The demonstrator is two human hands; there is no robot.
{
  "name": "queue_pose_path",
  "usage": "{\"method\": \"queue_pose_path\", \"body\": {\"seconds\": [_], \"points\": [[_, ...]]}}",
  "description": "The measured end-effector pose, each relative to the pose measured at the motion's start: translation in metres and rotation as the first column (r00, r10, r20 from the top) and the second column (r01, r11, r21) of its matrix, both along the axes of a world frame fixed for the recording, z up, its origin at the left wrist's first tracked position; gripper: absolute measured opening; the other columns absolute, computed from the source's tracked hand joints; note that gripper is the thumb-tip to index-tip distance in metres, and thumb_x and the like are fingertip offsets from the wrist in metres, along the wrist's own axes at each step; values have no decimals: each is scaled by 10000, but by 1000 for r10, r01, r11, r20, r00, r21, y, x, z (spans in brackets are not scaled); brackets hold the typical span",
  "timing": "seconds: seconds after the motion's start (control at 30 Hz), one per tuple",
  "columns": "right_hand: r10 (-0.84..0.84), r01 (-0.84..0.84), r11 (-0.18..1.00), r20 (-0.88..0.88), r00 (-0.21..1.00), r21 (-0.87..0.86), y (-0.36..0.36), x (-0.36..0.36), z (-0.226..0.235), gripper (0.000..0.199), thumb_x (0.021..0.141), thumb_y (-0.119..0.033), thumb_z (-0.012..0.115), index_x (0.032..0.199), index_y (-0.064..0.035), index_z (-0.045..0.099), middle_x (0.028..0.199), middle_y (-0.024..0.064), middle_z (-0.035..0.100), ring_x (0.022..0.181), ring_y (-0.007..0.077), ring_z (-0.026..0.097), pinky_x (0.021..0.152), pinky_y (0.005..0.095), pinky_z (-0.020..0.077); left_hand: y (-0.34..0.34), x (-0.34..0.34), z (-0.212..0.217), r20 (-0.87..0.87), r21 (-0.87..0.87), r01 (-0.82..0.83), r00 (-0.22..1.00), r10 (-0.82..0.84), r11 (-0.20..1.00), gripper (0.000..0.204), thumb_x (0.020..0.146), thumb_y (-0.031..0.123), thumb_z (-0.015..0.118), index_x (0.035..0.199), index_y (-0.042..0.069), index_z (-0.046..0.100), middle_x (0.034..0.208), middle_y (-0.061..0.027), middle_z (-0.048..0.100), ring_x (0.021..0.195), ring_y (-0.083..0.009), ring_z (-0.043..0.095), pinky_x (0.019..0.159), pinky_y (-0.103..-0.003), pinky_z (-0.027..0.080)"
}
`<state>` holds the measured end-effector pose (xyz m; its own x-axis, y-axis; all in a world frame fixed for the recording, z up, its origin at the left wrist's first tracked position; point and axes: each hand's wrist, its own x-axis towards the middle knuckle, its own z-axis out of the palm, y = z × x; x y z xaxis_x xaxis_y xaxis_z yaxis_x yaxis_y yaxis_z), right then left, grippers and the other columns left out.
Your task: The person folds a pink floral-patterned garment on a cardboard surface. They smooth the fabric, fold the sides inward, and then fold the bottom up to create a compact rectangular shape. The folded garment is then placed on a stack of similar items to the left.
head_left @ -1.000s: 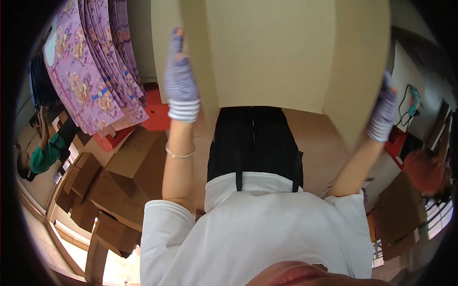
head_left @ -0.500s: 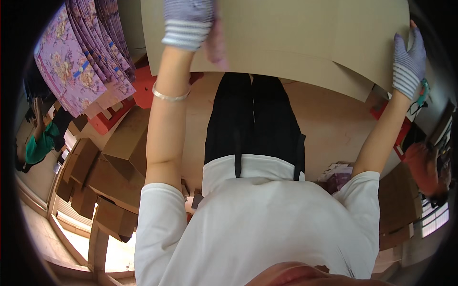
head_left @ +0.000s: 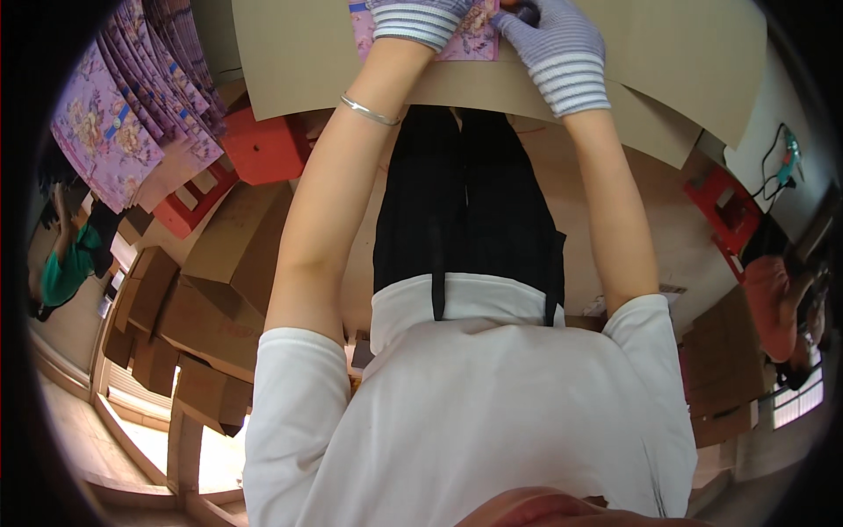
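Note:
A flat purple floral packet (head_left: 474,39) lies on the beige cardboard sheet (head_left: 316,75) at the top of the view. My left hand (head_left: 420,19), in a lilac glove with a white-striped cuff, is over the packet; its fingers run past the upper edge, so their pose is hidden. My right hand (head_left: 559,48) wears a matching glove and is at the packet's right edge. Its thumb points left and its fingers curl in, closed; what is between the fingertips cannot be made out. A bracelet (head_left: 369,111) circles my left wrist.
Upper left, a fanned stack of purple floral packets (head_left: 105,123) overhangs near red plastic stools (head_left: 263,145). Brown cartons (head_left: 233,255) are piled at left. A teal-handled tool with a cord (head_left: 790,162) and another red stool (head_left: 724,206) are at right. People (head_left: 70,268) appear at both sides.
My right hand has left the board's right edge and moved inward to the packet. My left hand has shifted right. The pink thing blurred beside it earlier now shows as the packet on the cardboard.

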<state>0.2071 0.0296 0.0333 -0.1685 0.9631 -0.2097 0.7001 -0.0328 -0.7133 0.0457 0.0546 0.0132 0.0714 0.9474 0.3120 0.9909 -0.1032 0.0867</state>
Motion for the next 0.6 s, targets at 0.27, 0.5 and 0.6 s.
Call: {"method": "queue_pose_path", "body": {"seconds": [0.27, 0.5, 0.6], "points": [[-34, 31, 999, 78, 996, 38, 3, -2, -4, 155, 762, -207, 733, 837, -95, 656, 766, 99, 619, 697, 269, 611, 658, 384, 493, -2, 5, -9, 80, 56, 84, 993, -88, 995, 590, 783, 294, 614, 1319, 57, 549, 1533, -226, 304, 1404, -468, 263, 1122, -658, 163], [-32, 18, 994, 131, 991, 109, 2, -5, -7, 168, 775, -230, 735, 819, -97, 643, 774, 107, 621, 722, 296, 612, 675, 401, 488, -10, 5, -9, 106, 11, 117, 987, -118, 993, 643, 778, 300, 616, 1366, 63, 510, 1543, -228, 294, 1411, -465, 266, 1128, -645, 157], [-12, -6, 993, 149, 989, 117, 3, -4, -6, 172, 780, -236, 732, 818, -97, 638, 771, 109, 618, 725, 300, 610, 679, 404, 488, -10, 6, -9, 111, 7, 118, 987, -118, 993, 654, 785, 307, 610, 1382, 67, 497, 1549, -221, 289, 1417, -460, 261, 1130, -640, 155]]}}
